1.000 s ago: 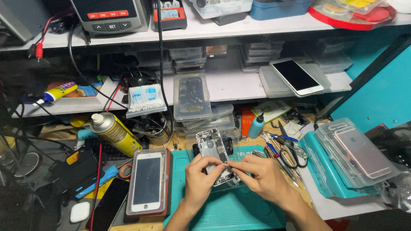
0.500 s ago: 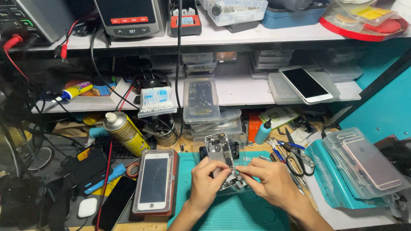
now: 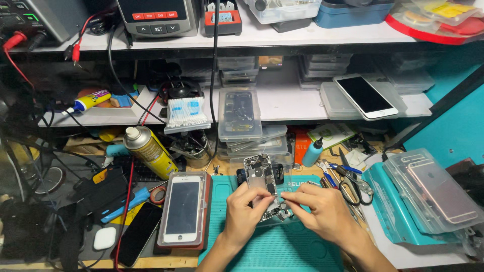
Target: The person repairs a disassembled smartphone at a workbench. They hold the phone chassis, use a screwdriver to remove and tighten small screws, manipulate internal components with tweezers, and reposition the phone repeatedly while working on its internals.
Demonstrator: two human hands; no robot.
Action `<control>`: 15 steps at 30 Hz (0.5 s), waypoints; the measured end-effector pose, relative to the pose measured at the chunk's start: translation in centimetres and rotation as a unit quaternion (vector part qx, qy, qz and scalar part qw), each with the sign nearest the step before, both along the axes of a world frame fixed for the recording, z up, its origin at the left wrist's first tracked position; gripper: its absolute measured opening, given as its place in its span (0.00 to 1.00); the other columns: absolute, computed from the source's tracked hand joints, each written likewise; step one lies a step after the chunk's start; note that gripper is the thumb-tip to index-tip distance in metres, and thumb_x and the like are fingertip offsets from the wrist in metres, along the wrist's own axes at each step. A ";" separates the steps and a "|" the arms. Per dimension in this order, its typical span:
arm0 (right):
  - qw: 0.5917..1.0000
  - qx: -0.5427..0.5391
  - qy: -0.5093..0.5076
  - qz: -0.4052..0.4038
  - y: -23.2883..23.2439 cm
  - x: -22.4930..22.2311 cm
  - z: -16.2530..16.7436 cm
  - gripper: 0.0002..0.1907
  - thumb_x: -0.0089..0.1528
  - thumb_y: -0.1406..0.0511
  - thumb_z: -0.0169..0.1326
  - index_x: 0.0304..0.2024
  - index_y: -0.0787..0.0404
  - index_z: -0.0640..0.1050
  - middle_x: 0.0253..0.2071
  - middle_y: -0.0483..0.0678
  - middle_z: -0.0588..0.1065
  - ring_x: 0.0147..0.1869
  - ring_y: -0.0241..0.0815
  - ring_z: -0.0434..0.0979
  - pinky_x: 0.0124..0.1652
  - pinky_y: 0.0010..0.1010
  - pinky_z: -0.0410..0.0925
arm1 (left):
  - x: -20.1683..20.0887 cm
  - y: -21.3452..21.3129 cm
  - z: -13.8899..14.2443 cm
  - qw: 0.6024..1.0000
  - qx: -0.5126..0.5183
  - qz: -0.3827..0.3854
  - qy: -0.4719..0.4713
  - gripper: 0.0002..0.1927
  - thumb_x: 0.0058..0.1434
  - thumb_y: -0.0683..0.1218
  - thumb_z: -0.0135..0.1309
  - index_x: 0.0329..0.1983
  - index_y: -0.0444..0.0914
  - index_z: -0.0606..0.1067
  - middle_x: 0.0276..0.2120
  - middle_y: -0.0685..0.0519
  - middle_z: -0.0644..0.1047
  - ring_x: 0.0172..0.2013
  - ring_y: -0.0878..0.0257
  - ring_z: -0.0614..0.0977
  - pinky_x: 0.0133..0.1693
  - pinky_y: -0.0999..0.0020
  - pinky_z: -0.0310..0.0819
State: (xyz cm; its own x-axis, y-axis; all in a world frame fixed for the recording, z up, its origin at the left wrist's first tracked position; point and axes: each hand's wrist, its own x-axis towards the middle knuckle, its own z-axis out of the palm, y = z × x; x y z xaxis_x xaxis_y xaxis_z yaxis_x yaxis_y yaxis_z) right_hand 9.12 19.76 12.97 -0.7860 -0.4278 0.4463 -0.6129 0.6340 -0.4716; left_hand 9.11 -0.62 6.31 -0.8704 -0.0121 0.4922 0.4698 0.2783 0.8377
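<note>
An opened phone body (image 3: 260, 174) with its inner parts showing lies on a teal work mat (image 3: 282, 247) at the bench's front centre. My left hand (image 3: 246, 211) grips the phone's lower left side with thumb and fingers. From the right, my right hand (image 3: 322, 211) pinches a small part at the phone's lower edge; what it pinches is too small to make out. Both hands meet over the phone's bottom end.
A white phone in a tray (image 3: 182, 209) lies left of the mat, a dark phone (image 3: 137, 232) beside it. A yellow spray can (image 3: 149, 151), scissors and tweezers (image 3: 348, 184), a clear case with a pink phone (image 3: 438, 196) and a shelf with a phone (image 3: 364, 95) surround the mat.
The view has shifted slightly, so the bench sits lower and further right in frame. Both hands stay on the opened phone's lower end, with only small finger movements.
</note>
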 end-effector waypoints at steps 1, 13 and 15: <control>1.000 0.001 -0.003 0.001 0.0 0.0 0.0 0.10 0.54 0.66 0.64 0.40 0.55 0.85 0.27 0.45 0.78 0.24 0.44 0.78 0.24 0.33 0.69 | 0.0 0.0 0.0 1.000 0.002 -0.003 -0.001 0.05 0.53 0.39 0.67 0.32 0.36 0.81 0.28 0.51 0.78 0.29 0.60 0.80 0.30 0.67 0.72; 1.000 0.012 -0.012 -0.008 0.1 -0.2 -0.6 0.10 0.54 0.66 0.64 0.39 0.54 0.86 0.26 0.46 0.77 0.24 0.45 0.78 0.25 0.34 0.70 | 0.1 0.2 -0.1 1.000 -0.005 -0.004 -0.001 0.05 0.53 0.39 0.67 0.33 0.37 0.81 0.27 0.51 0.76 0.28 0.60 0.79 0.28 0.66 0.70; 1.000 0.013 -0.008 -0.007 0.1 -0.1 -0.7 0.10 0.54 0.65 0.64 0.39 0.54 0.86 0.26 0.46 0.77 0.25 0.45 0.78 0.24 0.34 0.70 | 0.2 0.1 -0.2 1.000 -0.004 -0.007 -0.001 0.05 0.54 0.39 0.66 0.33 0.37 0.81 0.27 0.51 0.77 0.28 0.60 0.79 0.28 0.66 0.70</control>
